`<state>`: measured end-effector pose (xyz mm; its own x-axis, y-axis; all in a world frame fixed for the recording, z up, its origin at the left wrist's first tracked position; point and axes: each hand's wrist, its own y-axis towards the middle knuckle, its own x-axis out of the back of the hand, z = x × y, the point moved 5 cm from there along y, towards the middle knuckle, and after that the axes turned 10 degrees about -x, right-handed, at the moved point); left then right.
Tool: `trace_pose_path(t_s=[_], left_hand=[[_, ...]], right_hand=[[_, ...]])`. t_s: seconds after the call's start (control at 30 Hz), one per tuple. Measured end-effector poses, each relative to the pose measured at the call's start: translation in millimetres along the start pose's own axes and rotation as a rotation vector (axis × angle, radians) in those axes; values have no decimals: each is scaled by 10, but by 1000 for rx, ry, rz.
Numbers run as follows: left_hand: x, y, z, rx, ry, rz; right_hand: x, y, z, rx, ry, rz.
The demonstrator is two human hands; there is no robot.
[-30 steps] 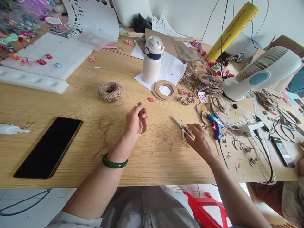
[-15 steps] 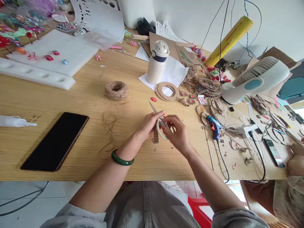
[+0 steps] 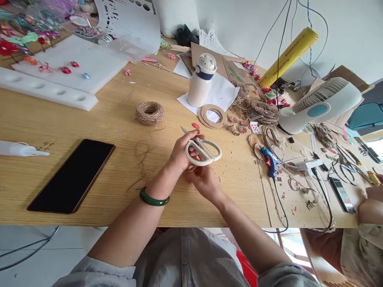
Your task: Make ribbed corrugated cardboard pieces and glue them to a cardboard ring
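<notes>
White-handled scissors [image 3: 216, 158] lie in my left hand [image 3: 180, 153], which is closed around them near the pivot. Their metal tip points away to the upper left, and both handle loops face right. My right hand [image 3: 206, 184] is just below the loops, close against the left fingers. Its fingers curl inward and are partly covered, so what they hold cannot be made out. On my left wrist is a green bangle [image 3: 154, 198]. Beyond the hands are two small red discs [image 3: 195, 125] and some cardboard rings [image 3: 221, 120].
A twine roll [image 3: 150, 113] and dark-screened phone [image 3: 73, 175] lie to the left. Behind the hands stands a white bottle [image 3: 198, 85]. A blue glue gun [image 3: 271, 161], cables and a white fan [image 3: 321, 105] occupy the right. Another person's hand [image 3: 374, 195] is at the right edge.
The scissors have turned, their loops now facing right in my left hand. My right hand has left the loops and moved down-left, where a corrugated cardboard strip showed before.
</notes>
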<state>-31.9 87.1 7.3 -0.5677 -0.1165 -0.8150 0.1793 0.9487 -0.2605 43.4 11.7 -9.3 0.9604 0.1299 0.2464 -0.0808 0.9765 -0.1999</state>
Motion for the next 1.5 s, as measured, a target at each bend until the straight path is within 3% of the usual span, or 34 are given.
trace_pose_path(t_s=[0.1,0.27,0.33,0.37,0.43,0.53,0.6,0.67,0.73,0.83,0.93,1.07,1.2,1.3,1.37,1.4,1.5], left_hand=[[-13,-8,-36,-22,0,-1],[5,48,-229,-142,-68,19],[33,79,-293,-196,-83,19],[52,94,-311,-218,-79,10],[83,116,-310,-240,-50,13],[133,132,-284,-291,-4,15],[176,138,-293,-359,18,-4],[216,146,-316,-415,53,-35],[246,158,-325,-427,72,-75],[248,168,-299,-404,81,-83],[239,169,-246,-390,89,-75],[246,176,-173,-347,93,-72],[243,175,-125,-308,91,-66],[235,175,-99,-291,109,-67],[238,178,-88,-281,111,-75],[241,179,-88,-281,110,-77],[245,172,-117,-310,107,-62]], right_hand=[[125,56,-61,-31,-122,-190],[1158,-95,-168,-50,-262,-635],[1391,-269,-155,-39,-401,-751],[1380,-378,-107,17,-555,-796],[1071,-596,-10,194,-772,-744],[190,-821,53,432,-746,-337],[-352,-805,42,462,-828,-103],[-612,-604,15,394,-912,-29],[-592,-286,-4,309,-964,-49],[-209,162,-50,157,-1007,-147],[397,289,-196,-51,-1012,-320],[1254,-114,-505,-154,-1066,-464],[1977,-710,-734,-7,-1113,-441],[2319,-1036,-689,34,-1098,-728],[2201,-1107,-548,117,-1075,-861],[2017,-1085,-460,176,-1049,-854],[1099,-856,-215,285,-924,-562]])
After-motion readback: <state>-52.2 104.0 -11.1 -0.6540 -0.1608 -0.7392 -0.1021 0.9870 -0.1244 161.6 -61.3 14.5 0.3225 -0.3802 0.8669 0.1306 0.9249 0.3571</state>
